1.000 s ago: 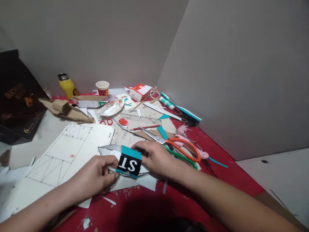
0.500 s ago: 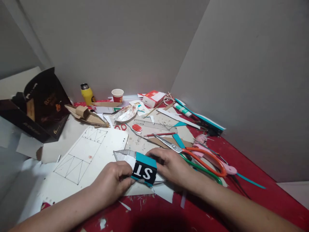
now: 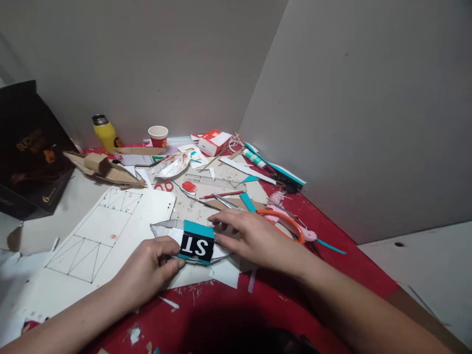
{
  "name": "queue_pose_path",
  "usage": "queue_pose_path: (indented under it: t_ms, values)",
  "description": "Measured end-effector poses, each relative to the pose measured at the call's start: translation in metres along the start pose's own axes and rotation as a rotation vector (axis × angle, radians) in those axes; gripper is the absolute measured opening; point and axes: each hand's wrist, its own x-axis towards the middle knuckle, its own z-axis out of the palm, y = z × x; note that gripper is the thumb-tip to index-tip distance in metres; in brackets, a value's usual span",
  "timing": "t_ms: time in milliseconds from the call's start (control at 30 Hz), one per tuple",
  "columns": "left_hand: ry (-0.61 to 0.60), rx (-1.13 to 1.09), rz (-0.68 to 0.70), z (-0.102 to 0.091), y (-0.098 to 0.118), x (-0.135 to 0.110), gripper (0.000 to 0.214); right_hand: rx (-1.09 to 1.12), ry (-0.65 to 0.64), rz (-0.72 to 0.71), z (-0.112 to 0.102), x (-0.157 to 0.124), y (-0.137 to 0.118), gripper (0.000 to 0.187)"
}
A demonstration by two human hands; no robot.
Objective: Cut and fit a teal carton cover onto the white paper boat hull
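A small paper boat [image 3: 165, 230] with pointed ends lies before me on white card. A teal and black folded card piece [image 3: 198, 241], lettered "ST" upside down, sits across its middle. My left hand [image 3: 157, 260] pinches the boat's near side, left of this piece, with thumb and fingers. At the piece's right end, my right hand [image 3: 245, 236] has its fingers stretched out and apart; its thumb is close to the boat, and whether it touches is unclear. Scissors with orange and green handles [image 3: 283, 220] lie behind the right hand, partly hidden by it.
A white sheet with drawn truss lines [image 3: 110, 236] lies left. Behind are a brown cardboard boat [image 3: 105, 169], foil-like boat [image 3: 171, 164], ruler [image 3: 216, 181], red pencil [image 3: 224, 194], paper cup [image 3: 158, 136] and yellow bottle [image 3: 105, 135]. A dark box [image 3: 33, 152] stands far left.
The view has swung right, so everything sits farther left. My right hand's fingers have spread and shifted up over the scissors, off the card piece's end. My left hand keeps its grip.
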Motion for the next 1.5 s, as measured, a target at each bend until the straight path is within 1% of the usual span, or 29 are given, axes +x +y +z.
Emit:
queue_pose_path:
  t_ms: [67, 133, 200, 267, 333, 400, 500, 567, 667, 800, 867, 933, 1000, 1100, 1167, 1200, 1300, 1367, 1433, 1500]
  values:
    - [0.012, -0.009, -0.001, 0.0, 0.0, 0.0, 0.017, -0.001, -0.006, -0.034, -0.009, -0.007, -0.003, 0.013]
    - [0.018, -0.018, -0.003, 0.0, 0.0, 0.0, 0.017, 0.0, -0.076, -0.085, -0.013, -0.013, -0.008, 0.012]
    - [0.016, -0.03, -0.004, 0.0, -0.002, 0.0, 0.016, -0.014, -0.17, -0.117, -0.01, -0.015, -0.013, 0.01]
    - [0.007, -0.049, 0.002, 0.001, -0.003, 0.0, 0.016, -0.039, -0.218, -0.112, -0.002, -0.016, -0.017, 0.01]
    - [0.002, -0.064, 0.012, 0.001, -0.004, 0.0, 0.015, -0.046, -0.209, -0.074, 0.007, -0.015, -0.018, 0.009]
    - [0.002, -0.061, 0.017, 0.0, -0.005, 0.001, 0.013, -0.02, -0.168, -0.049, 0.016, -0.013, -0.017, 0.009]
    - [0.004, -0.028, 0.018, -0.001, -0.005, 0.002, 0.014, 0.031, -0.118, -0.053, 0.023, -0.013, -0.014, 0.015]
    - [0.001, -0.008, 0.027, -0.001, -0.004, 0.002, 0.015, 0.051, -0.11, -0.065, 0.025, -0.014, -0.013, 0.02]
    - [-0.014, 0.004, 0.046, -0.002, -0.004, 0.002, 0.016, 0.064, -0.127, -0.091, 0.024, -0.014, -0.014, 0.019]
    - [-0.036, -0.002, 0.063, -0.003, -0.002, 0.001, 0.014, 0.064, -0.207, -0.126, 0.018, -0.013, -0.019, 0.02]
    - [-0.036, -0.022, 0.085, -0.003, -0.002, 0.001, 0.015, 0.047, -0.252, -0.112, 0.013, -0.013, -0.02, 0.018]
    - [-0.043, -0.036, 0.106, -0.004, -0.002, 0.001, 0.016, 0.034, -0.269, -0.089, 0.006, -0.013, -0.019, 0.012]
    - [-0.056, -0.036, 0.116, -0.005, -0.002, 0.001, 0.018, 0.072, -0.24, -0.064, 0.0, -0.012, -0.016, 0.01]
    - [-0.081, -0.011, 0.113, -0.008, -0.001, 0.002, 0.02, 0.139, -0.074, -0.009, -0.006, -0.011, -0.007, 0.014]
    - [-0.092, 0.01, 0.111, -0.009, 0.0, 0.002, 0.021, 0.109, 0.014, 0.011, -0.006, -0.01, -0.004, 0.013]
    - [-0.098, 0.016, 0.113, -0.01, 0.0, 0.002, 0.021, 0.079, 0.015, 0.007, -0.005, -0.009, -0.003, 0.011]
    - [-0.119, 0.016, 0.113, -0.011, 0.002, 0.001, 0.019, 0.007, -0.098, -0.012, -0.002, -0.008, -0.005, 0.015]
    - [-0.134, 0.009, 0.101, -0.013, 0.003, 0.0, 0.017, -0.026, -0.132, 0.002, 0.0, -0.008, -0.007, 0.012]
    - [-0.144, -0.002, 0.101, -0.014, 0.004, 0.001, 0.018, -0.051, -0.105, 0.032, 0.002, -0.009, -0.008, 0.009]
    - [-0.158, -0.009, 0.106, -0.015, 0.006, 0.001, 0.02, -0.054, -0.043, 0.01, 0.005, -0.009, -0.008, 0.014]
